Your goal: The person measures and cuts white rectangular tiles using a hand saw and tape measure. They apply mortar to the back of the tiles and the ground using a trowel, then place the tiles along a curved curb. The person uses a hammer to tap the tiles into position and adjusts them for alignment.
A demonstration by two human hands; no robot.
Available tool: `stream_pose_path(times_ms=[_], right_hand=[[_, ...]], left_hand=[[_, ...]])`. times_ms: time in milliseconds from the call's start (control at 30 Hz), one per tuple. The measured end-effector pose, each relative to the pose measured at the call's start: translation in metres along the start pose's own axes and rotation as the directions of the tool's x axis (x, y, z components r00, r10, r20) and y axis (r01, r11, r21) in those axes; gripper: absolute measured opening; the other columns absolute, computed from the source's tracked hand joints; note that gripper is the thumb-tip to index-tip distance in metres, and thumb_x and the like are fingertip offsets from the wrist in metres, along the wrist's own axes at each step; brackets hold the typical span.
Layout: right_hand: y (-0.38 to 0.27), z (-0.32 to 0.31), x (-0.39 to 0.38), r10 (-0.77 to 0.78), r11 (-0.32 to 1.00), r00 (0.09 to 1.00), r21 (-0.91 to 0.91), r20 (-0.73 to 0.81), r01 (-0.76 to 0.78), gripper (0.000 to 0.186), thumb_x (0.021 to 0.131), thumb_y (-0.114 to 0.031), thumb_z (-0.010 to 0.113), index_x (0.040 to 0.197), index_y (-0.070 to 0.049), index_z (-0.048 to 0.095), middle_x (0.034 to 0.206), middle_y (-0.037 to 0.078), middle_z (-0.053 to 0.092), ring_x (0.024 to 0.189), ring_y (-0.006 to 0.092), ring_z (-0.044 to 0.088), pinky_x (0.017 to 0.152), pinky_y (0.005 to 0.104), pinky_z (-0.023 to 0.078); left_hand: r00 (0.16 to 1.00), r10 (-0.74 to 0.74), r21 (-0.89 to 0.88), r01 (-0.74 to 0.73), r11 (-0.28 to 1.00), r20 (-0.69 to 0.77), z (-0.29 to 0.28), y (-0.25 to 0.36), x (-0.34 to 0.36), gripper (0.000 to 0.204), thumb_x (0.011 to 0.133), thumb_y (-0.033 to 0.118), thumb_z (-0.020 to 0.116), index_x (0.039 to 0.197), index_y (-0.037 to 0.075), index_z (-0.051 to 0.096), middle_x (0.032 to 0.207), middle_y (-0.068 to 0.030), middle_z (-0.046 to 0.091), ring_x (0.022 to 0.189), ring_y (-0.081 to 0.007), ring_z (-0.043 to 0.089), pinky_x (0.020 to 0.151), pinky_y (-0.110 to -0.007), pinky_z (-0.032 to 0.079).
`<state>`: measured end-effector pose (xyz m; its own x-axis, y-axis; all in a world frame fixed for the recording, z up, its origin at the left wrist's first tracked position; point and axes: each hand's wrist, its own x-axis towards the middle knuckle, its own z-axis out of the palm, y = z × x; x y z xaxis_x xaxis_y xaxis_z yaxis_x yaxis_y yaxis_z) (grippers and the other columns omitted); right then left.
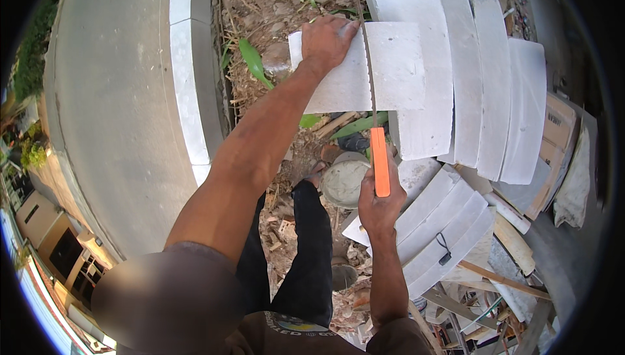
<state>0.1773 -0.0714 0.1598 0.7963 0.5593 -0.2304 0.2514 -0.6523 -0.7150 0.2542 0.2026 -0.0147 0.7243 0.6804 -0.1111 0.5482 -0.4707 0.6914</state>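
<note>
My right hand (382, 202) is wrapped round the orange handle of a hand saw (379, 159). The saw's long thin blade runs away from me across a white lightweight concrete block (398, 68). How deep the blade sits in the block cannot be made out. On the block's left part, beside the blade, my left hand (329, 41) bears down with its fingers bent over the far edge. The block's right end rests on a larger white block (423, 133), while its left side lies above the dirt.
More white blocks (495, 88) stand in a row at the right, with others (443, 225) stacked nearer me. A round bucket (345, 182) is by my foot. Wood scraps (501, 283) litter the lower right. A kerb (189, 94) and paved road (124, 127) lie left.
</note>
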Motion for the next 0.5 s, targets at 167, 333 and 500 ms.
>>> stream_pose_path(times_ms=[167,333,500], right_hand=[[-0.019,-0.011,-0.018,0.238,0.971,0.963,-0.057,0.123,-0.232,0.066,0.084,0.004,0.058,0.149,0.004,0.046,0.127,0.027,0.067,0.099,0.0298,0.075,0.082,0.0376,0.059],[-0.033,-0.016,-0.052,0.102,0.988,0.995,-0.122,0.018,-0.099,0.059,0.085,0.011,0.052,0.144,0.007,0.052,0.109,0.016,0.070,0.083,0.0155,0.065,0.075,0.0303,0.055],[-0.026,0.016,-0.009,0.058,0.995,0.998,-0.085,0.040,-0.055,0.065,0.085,0.007,0.056,0.149,0.003,0.046,0.129,0.025,0.066,0.102,0.0312,0.073,0.085,0.0388,0.058]], left_hand=[[0.999,0.012,-0.014,-0.013,1.000,-0.046,0.005,-0.006,0.000,0.056,0.105,0.057,0.045,0.125,0.014,0.073,0.130,-0.0096,0.068,0.125,-0.0264,0.058,0.106,-0.045,0.035],[0.999,0.020,0.015,-0.020,1.000,-0.031,0.003,-0.008,0.000,0.055,0.107,0.052,0.042,0.124,0.010,0.073,0.129,-0.0120,0.067,0.124,-0.0284,0.058,0.104,-0.045,0.036],[0.999,0.013,-0.071,-0.015,0.997,-0.039,0.003,-0.008,0.006,0.052,0.110,0.044,0.038,0.116,0.006,0.074,0.124,-0.0145,0.069,0.121,-0.0305,0.059,0.103,-0.046,0.037]])
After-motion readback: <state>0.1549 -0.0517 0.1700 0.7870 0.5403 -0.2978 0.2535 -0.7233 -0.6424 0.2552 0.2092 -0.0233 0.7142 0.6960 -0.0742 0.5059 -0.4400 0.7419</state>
